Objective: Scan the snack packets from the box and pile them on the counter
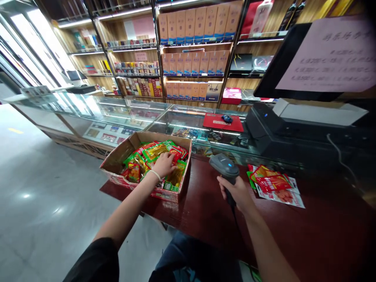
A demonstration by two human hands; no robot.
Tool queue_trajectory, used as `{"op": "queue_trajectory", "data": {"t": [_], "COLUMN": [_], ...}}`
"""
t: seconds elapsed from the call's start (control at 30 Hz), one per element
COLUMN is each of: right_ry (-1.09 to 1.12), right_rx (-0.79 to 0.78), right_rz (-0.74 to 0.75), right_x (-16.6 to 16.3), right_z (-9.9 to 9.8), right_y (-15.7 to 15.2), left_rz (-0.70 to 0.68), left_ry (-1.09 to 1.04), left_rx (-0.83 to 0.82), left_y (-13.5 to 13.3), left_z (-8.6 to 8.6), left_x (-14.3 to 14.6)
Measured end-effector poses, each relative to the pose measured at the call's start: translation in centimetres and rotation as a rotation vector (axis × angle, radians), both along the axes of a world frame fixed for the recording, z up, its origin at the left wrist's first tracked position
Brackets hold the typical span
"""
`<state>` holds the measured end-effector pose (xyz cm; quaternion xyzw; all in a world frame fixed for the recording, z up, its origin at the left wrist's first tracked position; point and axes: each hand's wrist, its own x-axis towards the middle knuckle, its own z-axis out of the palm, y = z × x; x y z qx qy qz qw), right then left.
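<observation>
My right hand [236, 192] is wrapped round the handle of a dark grey barcode scanner [225, 165], which has a blue light on top and a cable hanging below. My left hand [163, 165] reaches into a cardboard box [184, 186], its fingers apart over the snack packets. The box holds several shiny packets [157, 150] in green, gold and red. A small red packet [177, 153] lies at my left fingertips. Right of the scanner, a few snack packets [274, 183] lie in a loose pile on the table.
The dark red table [202, 211] adjoins a glass display counter [176, 117]. A red mat [213, 122] with a mouse [226, 118] lies on the glass. A monitor [282, 58] with a paper sheet stands at right. Shelves of boxes [194, 25] line the back.
</observation>
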<state>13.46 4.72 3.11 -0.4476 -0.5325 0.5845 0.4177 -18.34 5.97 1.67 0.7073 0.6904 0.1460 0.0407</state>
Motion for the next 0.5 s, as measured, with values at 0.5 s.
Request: {"op": "queue_trajectory", "data": {"t": [0.5], "right_ry": [0.032], "right_rx": [0.002], "right_rz": [-0.060], "right_x": [2.4], "right_z": [0.4], "right_y": [-0.7], "left_rz": [0.193], "left_ry": [-0.017], "left_rx": [0.043], "left_y": [-0.3], "left_z": [1.8], "left_x": [0.3]}}
